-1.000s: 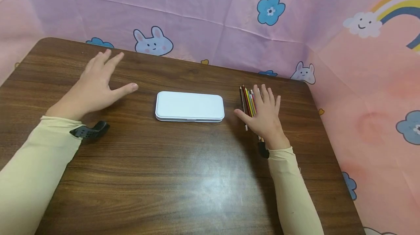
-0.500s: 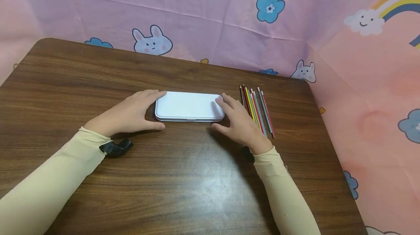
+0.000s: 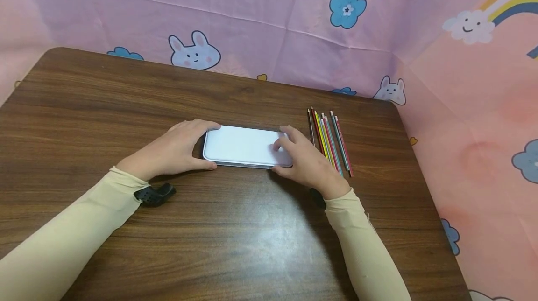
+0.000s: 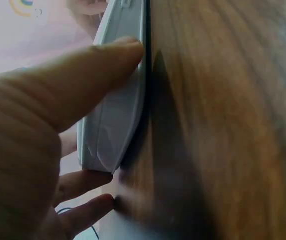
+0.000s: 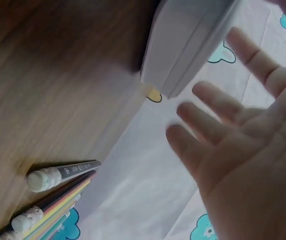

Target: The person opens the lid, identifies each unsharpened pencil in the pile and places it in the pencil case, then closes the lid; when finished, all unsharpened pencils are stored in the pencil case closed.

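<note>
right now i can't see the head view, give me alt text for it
A person's left hand grips one end of a closed white case and the right hand is at the other, over a brown table. Multicoloured pencils lie to the right, with a pastel cartoon-print backdrop behind.

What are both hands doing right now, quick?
Left hand: holding the white case at its left end.
Right hand: at the case's right end, but whether it's gripping can't be told.
</note>
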Motion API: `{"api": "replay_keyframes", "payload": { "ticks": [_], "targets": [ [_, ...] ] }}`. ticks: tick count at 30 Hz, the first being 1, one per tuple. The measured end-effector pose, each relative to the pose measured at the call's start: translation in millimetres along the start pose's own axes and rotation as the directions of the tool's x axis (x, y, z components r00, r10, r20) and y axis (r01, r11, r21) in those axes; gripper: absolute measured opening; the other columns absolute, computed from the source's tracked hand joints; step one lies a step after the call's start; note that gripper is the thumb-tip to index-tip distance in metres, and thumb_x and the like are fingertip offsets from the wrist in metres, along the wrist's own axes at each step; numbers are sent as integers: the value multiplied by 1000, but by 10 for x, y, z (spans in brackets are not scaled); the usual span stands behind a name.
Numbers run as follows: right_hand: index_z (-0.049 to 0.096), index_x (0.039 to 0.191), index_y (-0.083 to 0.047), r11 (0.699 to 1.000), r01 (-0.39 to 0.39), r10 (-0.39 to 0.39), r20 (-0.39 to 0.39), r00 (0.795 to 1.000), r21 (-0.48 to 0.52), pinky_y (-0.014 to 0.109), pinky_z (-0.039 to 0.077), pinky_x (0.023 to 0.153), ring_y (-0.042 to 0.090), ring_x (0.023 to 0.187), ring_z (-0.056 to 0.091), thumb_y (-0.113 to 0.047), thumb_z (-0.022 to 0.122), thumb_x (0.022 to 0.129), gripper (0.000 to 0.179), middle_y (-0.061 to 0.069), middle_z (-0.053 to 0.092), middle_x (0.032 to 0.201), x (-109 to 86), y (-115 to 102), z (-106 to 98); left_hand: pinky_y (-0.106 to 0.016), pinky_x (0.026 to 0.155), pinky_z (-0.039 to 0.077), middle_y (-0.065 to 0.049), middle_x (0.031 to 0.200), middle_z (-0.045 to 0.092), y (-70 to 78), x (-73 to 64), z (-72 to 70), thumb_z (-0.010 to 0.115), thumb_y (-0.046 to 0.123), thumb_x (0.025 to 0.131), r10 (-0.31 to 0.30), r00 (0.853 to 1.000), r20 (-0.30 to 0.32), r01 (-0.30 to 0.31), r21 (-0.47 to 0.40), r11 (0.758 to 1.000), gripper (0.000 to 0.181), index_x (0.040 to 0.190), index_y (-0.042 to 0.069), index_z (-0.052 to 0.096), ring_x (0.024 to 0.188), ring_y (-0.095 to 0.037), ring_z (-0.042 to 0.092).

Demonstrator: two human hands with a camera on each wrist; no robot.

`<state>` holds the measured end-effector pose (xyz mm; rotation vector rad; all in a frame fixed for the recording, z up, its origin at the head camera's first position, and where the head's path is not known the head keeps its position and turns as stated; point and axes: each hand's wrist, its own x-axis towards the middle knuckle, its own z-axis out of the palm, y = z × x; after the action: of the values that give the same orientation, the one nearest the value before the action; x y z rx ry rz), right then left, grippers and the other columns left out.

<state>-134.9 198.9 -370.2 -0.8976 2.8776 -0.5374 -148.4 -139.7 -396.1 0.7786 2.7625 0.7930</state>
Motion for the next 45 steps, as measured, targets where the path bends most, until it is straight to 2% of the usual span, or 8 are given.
{"api": "replay_keyframes", "payload": {
  "ticks": [7,15,24,27,29,32,38,45],
  "targets": [
    [58,148,-18,994,27,-21,55,998,-109,42,57,96,34,134,53,-26,81,89,64,17,48,151,11,-57,-38,-61,120,28,-20,155,45,13,20,29,87,58,76,1,1000,0,-1,44,999,116,161,4,30,144,-38,41],
    [66,141,-19,959,105,-85,86,993,-264,40,62,82,33,111,67,-33,82,85,61,18,58,142,83,-77,-116,-59,124,20,-18,151,50,35,44,59,88,50,80,18,1000,-5,-17,22,1000,101,155,2,40,142,-37,44],
    [69,135,-20,932,177,-135,151,979,-316,38,63,77,33,103,70,-36,81,83,56,20,62,135,160,-92,-179,-57,124,22,-18,151,51,43,49,63,88,49,80,37,999,-8,-36,60,998,99,154,2,41,141,-36,45],
    [70,134,-19,928,217,-175,160,972,-302,38,63,76,33,100,72,-36,79,84,53,21,64,134,175,-63,-206,-57,125,20,-18,151,51,34,45,68,87,49,80,50,999,-5,-49,71,996,99,154,2,41,143,-35,44],
    [72,133,-17,943,225,-193,146,970,-244,36,62,73,29,92,74,-32,77,85,51,19,67,133,179,-32,-236,-57,125,19,-18,150,51,27,41,71,88,49,80,60,998,-7,-59,81,995,99,154,2,40,142,-35,45],
    [74,131,-15,963,225,-210,113,971,-144,33,60,72,25,94,75,-28,77,84,48,15,70,131,184,25,-286,-57,125,20,-17,149,53,35,46,64,90,48,78,61,998,-10,-60,78,995,101,153,2,40,141,-34,46],
    [70,135,-12,967,231,-217,127,968,-105,37,60,89,31,122,64,-30,82,89,50,17,61,141,164,97,-247,-59,118,33,-17,150,50,33,49,69,89,55,75,8,1000,-3,-8,26,1000,107,155,4,39,139,-36,46],
    [64,142,-9,968,231,-218,132,967,-97,40,59,95,34,133,55,-21,81,91,56,20,51,149,102,151,-149,-64,119,28,-21,160,38,-30,40,66,82,65,78,-7,999,39,7,4,1000,117,163,5,26,148,-42,34]
  ]
}}
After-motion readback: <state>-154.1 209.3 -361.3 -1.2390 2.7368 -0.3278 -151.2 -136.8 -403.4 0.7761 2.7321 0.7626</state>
